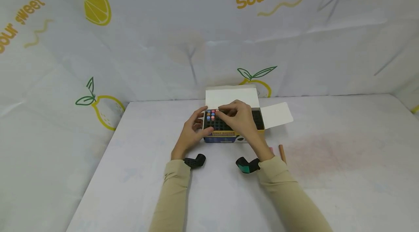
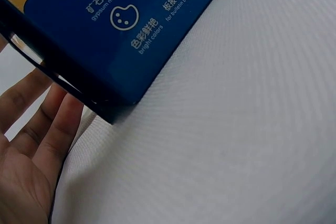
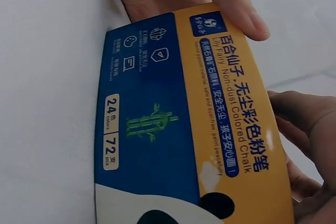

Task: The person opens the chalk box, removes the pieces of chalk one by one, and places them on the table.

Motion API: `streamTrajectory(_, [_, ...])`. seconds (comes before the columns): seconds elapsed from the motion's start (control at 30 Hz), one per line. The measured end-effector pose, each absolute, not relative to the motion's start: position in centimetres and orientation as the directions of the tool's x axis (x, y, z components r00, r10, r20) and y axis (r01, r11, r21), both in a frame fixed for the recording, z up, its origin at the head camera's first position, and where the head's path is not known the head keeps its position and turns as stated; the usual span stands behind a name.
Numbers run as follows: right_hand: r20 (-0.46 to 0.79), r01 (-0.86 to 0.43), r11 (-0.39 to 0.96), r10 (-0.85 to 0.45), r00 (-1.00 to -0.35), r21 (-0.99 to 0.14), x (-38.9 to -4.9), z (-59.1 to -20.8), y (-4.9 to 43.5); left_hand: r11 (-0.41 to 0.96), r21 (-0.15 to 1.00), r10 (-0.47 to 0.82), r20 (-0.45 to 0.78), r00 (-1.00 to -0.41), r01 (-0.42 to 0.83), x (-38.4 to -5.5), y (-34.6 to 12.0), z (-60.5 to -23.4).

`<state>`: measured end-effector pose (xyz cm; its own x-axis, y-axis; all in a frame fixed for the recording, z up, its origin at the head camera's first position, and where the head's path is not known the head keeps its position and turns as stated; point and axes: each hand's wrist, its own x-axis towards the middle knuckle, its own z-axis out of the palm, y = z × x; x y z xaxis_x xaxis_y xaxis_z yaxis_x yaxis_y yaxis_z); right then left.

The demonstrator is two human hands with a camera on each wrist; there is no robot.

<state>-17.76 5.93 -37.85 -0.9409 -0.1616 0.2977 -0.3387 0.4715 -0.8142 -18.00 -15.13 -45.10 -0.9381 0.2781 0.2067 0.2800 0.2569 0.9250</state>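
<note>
Box (image 1: 226,139), lid raised, mid-table (image 1: 137,188), near the back cloth (image 1: 147,50). Left hand (image 1: 189,134): partly open, curved about the box's left end, thumb at the front edge, gripping it. Chalks (image 1: 212,114), several colours: upright in the leftmost slots. Right hand (image 1: 242,121): above the box, fingers bent, thumb and forefinger close together at the chalks; whether one is pinched, cannot tell. Side flap (image 1: 277,115): white, folded out rightward. Brown stick (image 1: 282,152): on the table, beside the right sleeve (image 1: 288,192).
</note>
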Motion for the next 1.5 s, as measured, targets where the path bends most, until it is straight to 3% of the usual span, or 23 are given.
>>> streamTrajectory(0.57, [0.270, -0.316, 0.589, -0.167, -0.948, -0.744, -17.6, -38.5, 5.2, 0.271, 0.923, 0.267, 0.201, -0.942, 0.274, -18.1, -15.1, -45.3])
streamTrajectory(1.03, [0.336, -0.334, 0.539, -0.099, -0.937, -0.773, -17.8, -38.8, 4.8, 0.267, 0.923, 0.267, 0.205, -0.942, 0.277, -18.0, -15.1, -45.2])
streamTrajectory(1.5, [0.273, -0.285, 0.629, -0.118, -0.955, -0.724, -17.7, -38.3, 4.5, 0.279, 0.919, 0.270, 0.205, -0.941, 0.280, -17.9, -15.1, -45.2])
